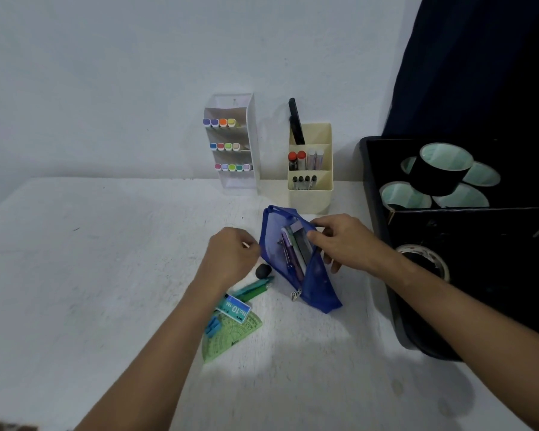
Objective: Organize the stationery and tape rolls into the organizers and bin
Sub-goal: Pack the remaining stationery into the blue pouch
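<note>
Blue pouch (305, 269) lies unzipped at frame centre on white table (106, 275), w/ pens and a compass visible inside. Right hand (343, 244) comes in from lower right, fingers curled over pouch's right edge, pinching the opening. Left hand (231, 256) sits just left of pouch, fingers curled at its left edge; can't tell if it grips the fabric.

Below left hand: black eraser (263, 270), green pens (255, 289), staple box (235, 311), green protractor (227, 337), partly under the forearm.

Upper centre by wall: white organizer (249, 144) w/ three rows of markers; just right of it, cream organizer (311, 194) w/ pens and markers.

Right edge: black bin (374, 188) w/ tape rolls (439, 169), one stacked on the others.
</note>
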Available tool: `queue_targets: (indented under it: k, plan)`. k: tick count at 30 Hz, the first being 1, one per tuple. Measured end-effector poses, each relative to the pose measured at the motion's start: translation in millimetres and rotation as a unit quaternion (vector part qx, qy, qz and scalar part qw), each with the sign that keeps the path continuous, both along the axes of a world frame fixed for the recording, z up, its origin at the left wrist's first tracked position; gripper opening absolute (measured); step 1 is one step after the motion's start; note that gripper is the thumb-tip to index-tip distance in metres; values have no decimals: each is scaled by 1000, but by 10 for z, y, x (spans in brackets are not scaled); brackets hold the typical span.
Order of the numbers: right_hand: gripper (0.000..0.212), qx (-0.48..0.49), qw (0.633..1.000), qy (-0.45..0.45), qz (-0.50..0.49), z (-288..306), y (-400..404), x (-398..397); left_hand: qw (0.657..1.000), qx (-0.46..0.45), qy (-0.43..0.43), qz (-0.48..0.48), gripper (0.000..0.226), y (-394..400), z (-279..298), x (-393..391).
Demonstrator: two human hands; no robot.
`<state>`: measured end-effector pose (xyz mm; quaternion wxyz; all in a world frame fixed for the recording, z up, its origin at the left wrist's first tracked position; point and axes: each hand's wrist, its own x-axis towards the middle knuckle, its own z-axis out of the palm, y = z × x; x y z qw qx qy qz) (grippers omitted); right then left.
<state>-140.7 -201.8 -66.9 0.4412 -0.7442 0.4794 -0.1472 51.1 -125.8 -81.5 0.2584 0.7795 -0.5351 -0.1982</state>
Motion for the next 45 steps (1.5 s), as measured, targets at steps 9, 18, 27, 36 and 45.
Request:
queue_targets:
  k: [9,18,27,36,45]
  plan:
    - [32,1,1000,24,19,-11,28,15,960,230,-81,-138,31,175,53,297]
    - [38,4,1000,22,15,-28,11,12,952,205,-87,-208,20,140,-67,247]
    - [39,-11,999,32,12,-52,-9,12,926,261,-153,-226,35,59,13,266]
    - [34,-6,1000,29,10,-62,-6,21,982,65,-159,-84,29,-71,394,151]
    - [30,-5,1000,17,-2,-63,-16,6,930,1,343,133,28,-351,323,-290]
